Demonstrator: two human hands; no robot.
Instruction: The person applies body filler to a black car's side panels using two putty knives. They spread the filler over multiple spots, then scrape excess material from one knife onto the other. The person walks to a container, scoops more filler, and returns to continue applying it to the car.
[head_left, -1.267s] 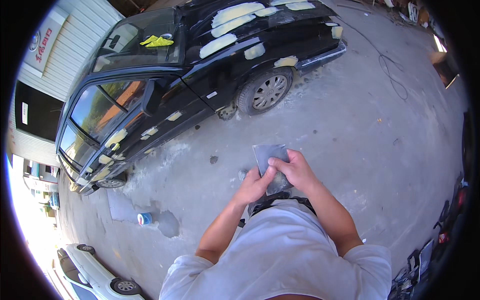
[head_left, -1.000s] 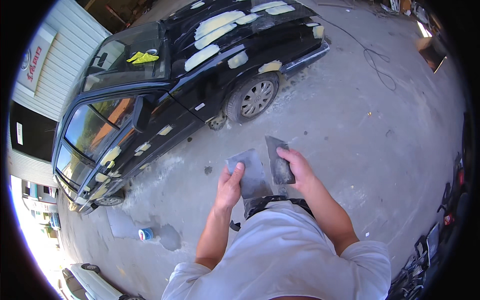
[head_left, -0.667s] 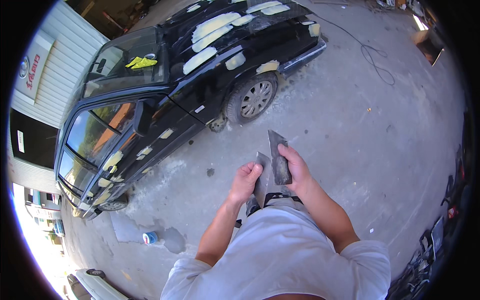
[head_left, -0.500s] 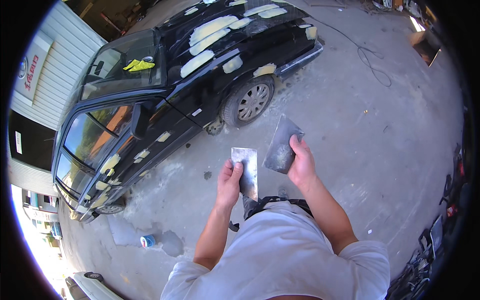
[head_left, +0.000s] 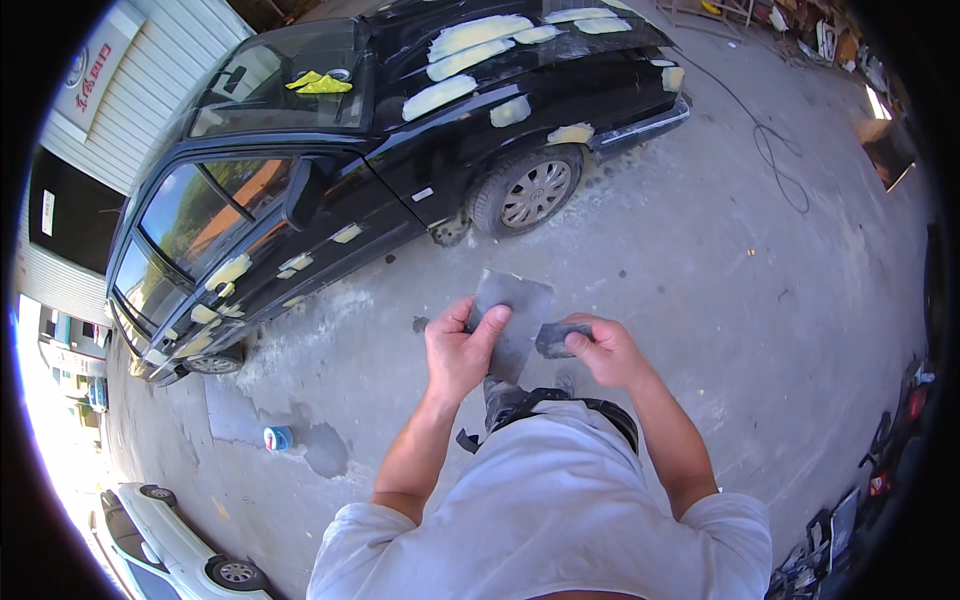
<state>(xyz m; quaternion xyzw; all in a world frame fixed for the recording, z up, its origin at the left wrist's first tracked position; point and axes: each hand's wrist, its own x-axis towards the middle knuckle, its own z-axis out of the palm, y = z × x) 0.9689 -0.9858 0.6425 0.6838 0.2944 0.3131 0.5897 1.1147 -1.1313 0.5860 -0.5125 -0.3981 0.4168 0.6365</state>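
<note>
A thin, worn grey rectangular sheet (head_left: 521, 330), which looks like sandpaper, is in my left hand (head_left: 466, 350), with the thumb pressed on its face. Close beside it, my right hand (head_left: 606, 351) pinches a small dark grey piece (head_left: 560, 340), foreshortened or folded over; I cannot tell which. The thumb lies on top of this piece. Both hands are in front of my waist, above the concrete floor. Ahead and to the left stands a black car (head_left: 330, 190), apart from both hands, with pale filler patches (head_left: 440, 97) over its bonnet, wing and doors.
Yellow gloves or cloth (head_left: 322, 83) lie at the car's windscreen. A blue-and-white tub (head_left: 278, 438) stands on the floor at left. At lower left is a white car (head_left: 180, 545). A cable (head_left: 765, 140) crosses the floor at far right, and scrap parts (head_left: 840, 520) line the right edge.
My hands have drawn closer together. The right hand's broad sheet now shows as a much smaller dark piece, and the left hand's sheet has tilted. The view has shifted, showing more white car.
</note>
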